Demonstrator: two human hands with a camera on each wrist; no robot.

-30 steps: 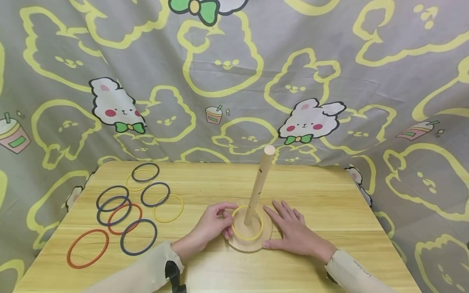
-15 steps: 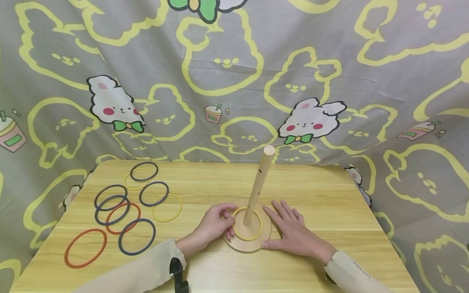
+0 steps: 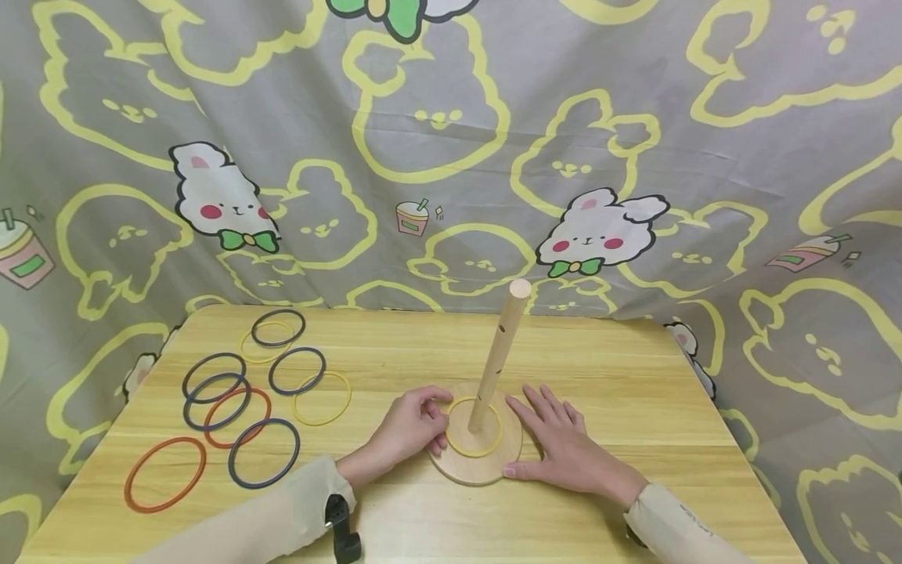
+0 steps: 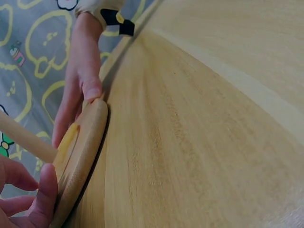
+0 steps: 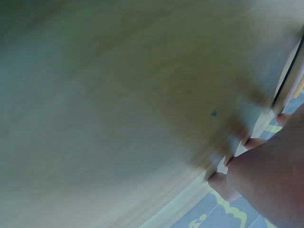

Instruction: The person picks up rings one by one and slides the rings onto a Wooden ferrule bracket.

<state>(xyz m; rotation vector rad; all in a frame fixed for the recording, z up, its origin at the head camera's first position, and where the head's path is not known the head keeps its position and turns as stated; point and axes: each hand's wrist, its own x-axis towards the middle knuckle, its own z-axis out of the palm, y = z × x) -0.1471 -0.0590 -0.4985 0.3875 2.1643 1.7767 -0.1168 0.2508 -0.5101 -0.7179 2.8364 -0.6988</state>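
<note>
**Yellow ring lies around the wooden post, a hand at each side**

Head view: The wooden post stands upright on its round base, long axis vertical, free end up. One yellow ring encircles the post's foot, lying flat on the base. Left of the post, beyond the left hand, nine loose rings lie on the table: five dark blue rings, two other yellow rings and two red rings, several overlapping. The left hand sits between them and the post, fingers curved at the ring's left edge; whether they pinch it, I cannot tell. Right of the post, the right hand has its fingers spread and its thumb against the base. A patterned curtain hangs behind the post.

Left wrist view: The post juts from the base's face through the ring. The left thumb and fingers are near the post's foot; the right hand rests at the base's far rim.

Right wrist view: Blurred tabletop fills most of it; the right fingers touch down near the base's edge, the post out of sight.
</note>
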